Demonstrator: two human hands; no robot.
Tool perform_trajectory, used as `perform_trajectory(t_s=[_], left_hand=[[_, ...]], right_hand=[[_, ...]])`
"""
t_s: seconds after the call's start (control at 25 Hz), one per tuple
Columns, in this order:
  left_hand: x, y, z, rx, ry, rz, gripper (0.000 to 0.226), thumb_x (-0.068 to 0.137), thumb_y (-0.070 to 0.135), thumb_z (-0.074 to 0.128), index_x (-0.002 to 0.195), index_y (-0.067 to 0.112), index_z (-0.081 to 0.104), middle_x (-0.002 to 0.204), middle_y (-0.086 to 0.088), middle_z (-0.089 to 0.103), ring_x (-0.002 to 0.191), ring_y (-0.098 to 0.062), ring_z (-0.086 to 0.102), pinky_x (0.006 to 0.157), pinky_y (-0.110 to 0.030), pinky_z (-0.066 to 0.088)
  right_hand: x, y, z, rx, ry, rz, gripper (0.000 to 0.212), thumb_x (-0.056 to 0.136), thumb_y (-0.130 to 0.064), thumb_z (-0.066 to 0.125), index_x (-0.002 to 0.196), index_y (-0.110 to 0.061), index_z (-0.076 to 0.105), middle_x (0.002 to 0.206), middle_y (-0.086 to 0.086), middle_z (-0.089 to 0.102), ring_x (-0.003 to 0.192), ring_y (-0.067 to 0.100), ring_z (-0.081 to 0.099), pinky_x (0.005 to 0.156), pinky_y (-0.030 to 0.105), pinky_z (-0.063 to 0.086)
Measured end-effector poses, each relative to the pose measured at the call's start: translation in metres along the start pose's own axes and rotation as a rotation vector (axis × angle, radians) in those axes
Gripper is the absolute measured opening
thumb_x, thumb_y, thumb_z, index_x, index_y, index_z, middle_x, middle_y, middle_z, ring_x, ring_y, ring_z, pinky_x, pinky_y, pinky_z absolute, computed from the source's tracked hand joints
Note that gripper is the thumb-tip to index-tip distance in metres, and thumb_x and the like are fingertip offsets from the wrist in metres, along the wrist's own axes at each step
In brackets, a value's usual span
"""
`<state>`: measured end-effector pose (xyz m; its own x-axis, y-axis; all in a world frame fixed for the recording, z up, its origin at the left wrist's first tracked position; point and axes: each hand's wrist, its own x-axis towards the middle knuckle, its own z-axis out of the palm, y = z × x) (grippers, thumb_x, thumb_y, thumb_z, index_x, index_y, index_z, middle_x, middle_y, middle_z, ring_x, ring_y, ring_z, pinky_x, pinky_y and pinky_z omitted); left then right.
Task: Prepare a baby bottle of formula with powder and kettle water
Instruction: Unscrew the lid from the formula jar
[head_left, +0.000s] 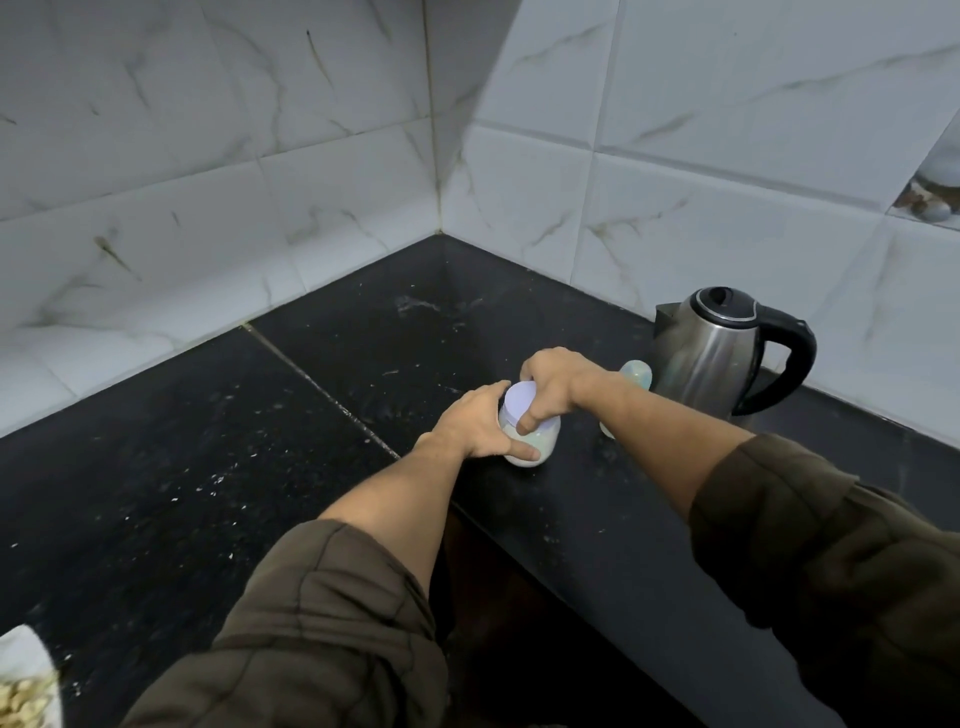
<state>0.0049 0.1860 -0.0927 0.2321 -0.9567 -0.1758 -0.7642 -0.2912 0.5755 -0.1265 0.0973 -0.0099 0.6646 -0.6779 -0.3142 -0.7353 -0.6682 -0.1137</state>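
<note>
A small clear jar of pale powder (540, 441) with a white lid (521, 401) stands on the black counter (311, 441). My left hand (475, 423) wraps around the jar's left side. My right hand (553, 382) grips the lid from above, fingers around its rim. Just behind my right forearm stands a pale green baby bottle (638, 375), mostly hidden by the arm. A steel kettle (711, 348) with a black handle and lid stands at the right, close to the wall.
White marble-look tiled walls (260, 182) meet in a corner behind the counter. A pale container with yellowish pieces (23, 686) shows at the bottom left edge. The counter's front edge runs diagonally below my arms.
</note>
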Motion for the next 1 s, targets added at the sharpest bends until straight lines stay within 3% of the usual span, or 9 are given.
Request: perform_trajectory(t_s=[0.08, 0.36, 0.72, 1.0], left_hand=[[-0.004, -0.003, 0.007, -0.042, 0.027, -0.014, 0.093, 0.041, 0.07, 0.087, 0.121, 0.035, 0.055, 0.112, 0.013, 0.063, 0.105, -0.015, 0.06, 0.093, -0.044, 0.055], [-0.016, -0.004, 0.022, -0.198, 0.066, -0.076, 0.089, 0.052, 0.057, 0.094, 0.128, 0.032, 0.055, 0.114, 0.013, 0.064, 0.107, -0.014, 0.062, 0.094, -0.038, 0.055], [-0.008, 0.004, 0.025, -0.187, 0.099, -0.04, 0.087, 0.051, 0.057, 0.094, 0.127, 0.033, 0.059, 0.108, 0.014, 0.067, 0.102, -0.013, 0.063, 0.092, -0.037, 0.056], [-0.002, -0.005, 0.028, -0.204, 0.079, 0.001, 0.086, 0.047, 0.059, 0.093, 0.125, 0.035, 0.064, 0.104, 0.018, 0.071, 0.1, -0.008, 0.067, 0.093, -0.035, 0.056]], right_hand=[[-0.002, -0.004, 0.009, -0.005, -0.004, -0.003, 0.058, 0.063, -0.048, 0.091, 0.109, -0.019, 0.071, 0.103, 0.001, 0.071, 0.093, 0.023, 0.069, 0.082, 0.039, 0.062], [0.001, -0.003, 0.023, 0.012, 0.023, 0.006, 0.063, 0.065, -0.056, 0.089, 0.112, -0.019, 0.07, 0.103, 0.0, 0.068, 0.093, 0.023, 0.066, 0.083, 0.042, 0.061], [-0.002, 0.007, 0.025, -0.004, 0.042, 0.07, 0.066, 0.068, -0.064, 0.085, 0.111, -0.017, 0.065, 0.104, 0.0, 0.06, 0.092, 0.02, 0.062, 0.076, 0.035, 0.055], [0.003, 0.009, 0.025, -0.022, 0.037, -0.014, 0.067, 0.067, -0.061, 0.086, 0.116, -0.019, 0.069, 0.109, 0.001, 0.061, 0.096, 0.021, 0.062, 0.078, 0.036, 0.056]])
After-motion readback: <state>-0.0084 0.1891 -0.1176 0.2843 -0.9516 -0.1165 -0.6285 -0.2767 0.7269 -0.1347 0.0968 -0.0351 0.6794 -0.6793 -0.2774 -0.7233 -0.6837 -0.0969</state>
